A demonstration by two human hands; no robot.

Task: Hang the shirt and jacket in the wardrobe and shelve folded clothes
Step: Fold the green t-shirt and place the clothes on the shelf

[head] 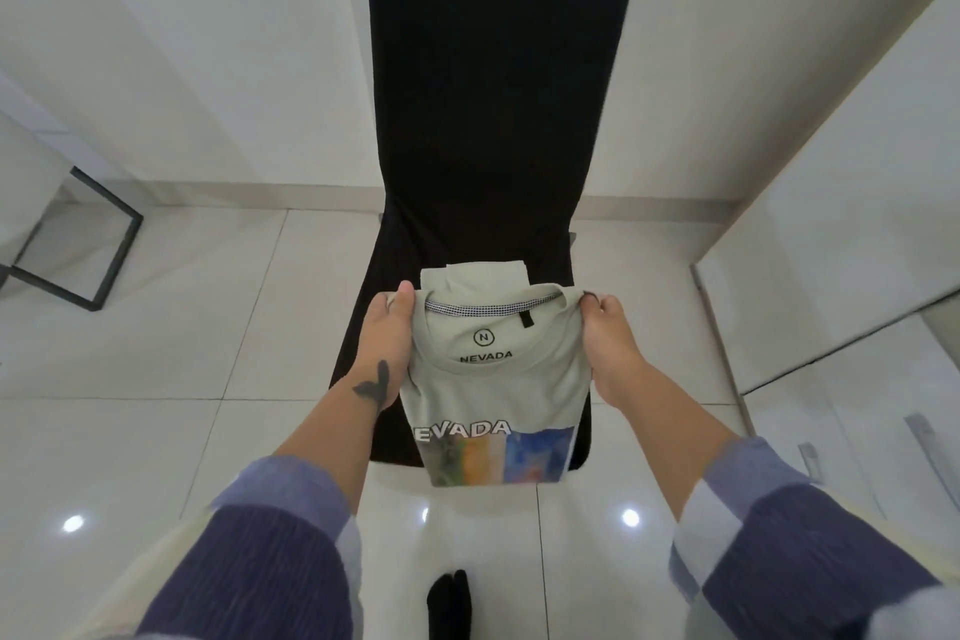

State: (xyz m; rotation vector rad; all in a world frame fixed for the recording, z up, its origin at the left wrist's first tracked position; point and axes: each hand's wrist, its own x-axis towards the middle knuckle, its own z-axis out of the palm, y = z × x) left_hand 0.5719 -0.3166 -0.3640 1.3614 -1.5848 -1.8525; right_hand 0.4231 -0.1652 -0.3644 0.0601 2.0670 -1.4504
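Hands grip the folded pale-green cotton T-shirt with the printed NEVADA panel (493,379) at its collar corners: your left hand (387,333) and right hand (613,343) both pinch cloth, keeping the fold square. Shirt hangs just above the black fabric-covered chair (483,120). Beyond the chair: white wall; left of it, a black metal frame (83,244). Wardrobe not identifiable; nothing blocks you
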